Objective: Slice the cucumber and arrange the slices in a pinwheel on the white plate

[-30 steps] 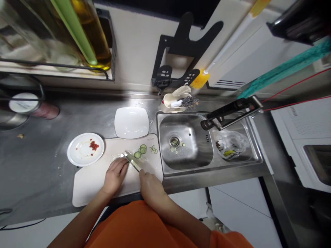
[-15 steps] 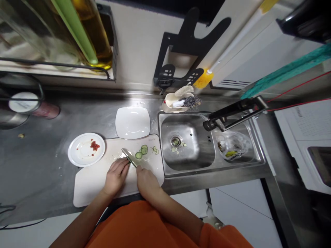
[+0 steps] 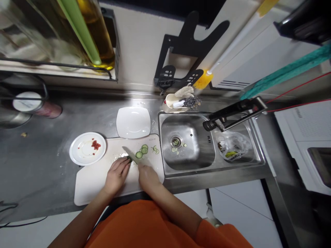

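Note:
My right hand (image 3: 148, 176) is closed round the handle of a knife (image 3: 131, 154), whose blade points up and to the left over the white cutting board (image 3: 93, 184). Just left of the blade, my left hand (image 3: 118, 174) presses a dark green piece of cucumber (image 3: 129, 158) to the board; the fingers cover most of it. Several round cucumber slices (image 3: 141, 151) lie right of the blade, with thin curved cucumber slivers (image 3: 155, 150) beyond them.
A white square plate (image 3: 133, 122) stands behind the board. The round white plate (image 3: 88, 148) at its left carries chopped red bits. Right of the board is a steel sink (image 3: 190, 162) with a black faucet (image 3: 217, 117) above and a plastic bag (image 3: 236, 146) in its second basin.
The knife and my right hand have shifted slightly right, and more of the blade's flat side shows. My left hand keeps its place on the cucumber.

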Demonstrator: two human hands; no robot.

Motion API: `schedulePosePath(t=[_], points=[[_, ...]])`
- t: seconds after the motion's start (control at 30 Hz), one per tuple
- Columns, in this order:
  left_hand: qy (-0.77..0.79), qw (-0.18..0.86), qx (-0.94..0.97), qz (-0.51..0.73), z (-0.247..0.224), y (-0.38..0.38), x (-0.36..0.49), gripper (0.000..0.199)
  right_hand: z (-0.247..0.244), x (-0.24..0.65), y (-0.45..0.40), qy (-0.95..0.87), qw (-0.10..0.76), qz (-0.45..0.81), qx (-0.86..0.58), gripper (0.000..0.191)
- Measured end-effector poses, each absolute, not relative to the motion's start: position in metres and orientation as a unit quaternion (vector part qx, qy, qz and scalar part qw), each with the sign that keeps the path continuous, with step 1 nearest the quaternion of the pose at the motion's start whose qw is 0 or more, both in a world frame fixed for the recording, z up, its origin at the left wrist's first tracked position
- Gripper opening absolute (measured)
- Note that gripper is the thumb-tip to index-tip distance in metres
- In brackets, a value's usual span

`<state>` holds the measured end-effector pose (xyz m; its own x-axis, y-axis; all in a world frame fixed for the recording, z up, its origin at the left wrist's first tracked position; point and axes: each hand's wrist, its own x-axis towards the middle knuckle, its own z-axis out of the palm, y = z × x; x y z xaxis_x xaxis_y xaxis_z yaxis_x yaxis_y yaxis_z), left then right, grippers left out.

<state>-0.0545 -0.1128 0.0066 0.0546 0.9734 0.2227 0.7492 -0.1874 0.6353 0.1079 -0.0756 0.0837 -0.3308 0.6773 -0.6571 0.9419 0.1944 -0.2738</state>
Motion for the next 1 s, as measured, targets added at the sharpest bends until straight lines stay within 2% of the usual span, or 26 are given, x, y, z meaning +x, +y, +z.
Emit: schedulePosePath(t=[0.4,1.0], points=[[0.616,0.171,0.704,0.308,0.006,-0.113,-0.055,0.018,0.119,0.122,-0.093,0.728,0.237,-0.328,0.554,0.031],[0.614,0.157,0.711,0.302,0.003,-0.113,-0.057,0.017,0.122,0.119,-0.094,0.721,0.242,-0.329,0.560,0.030]])
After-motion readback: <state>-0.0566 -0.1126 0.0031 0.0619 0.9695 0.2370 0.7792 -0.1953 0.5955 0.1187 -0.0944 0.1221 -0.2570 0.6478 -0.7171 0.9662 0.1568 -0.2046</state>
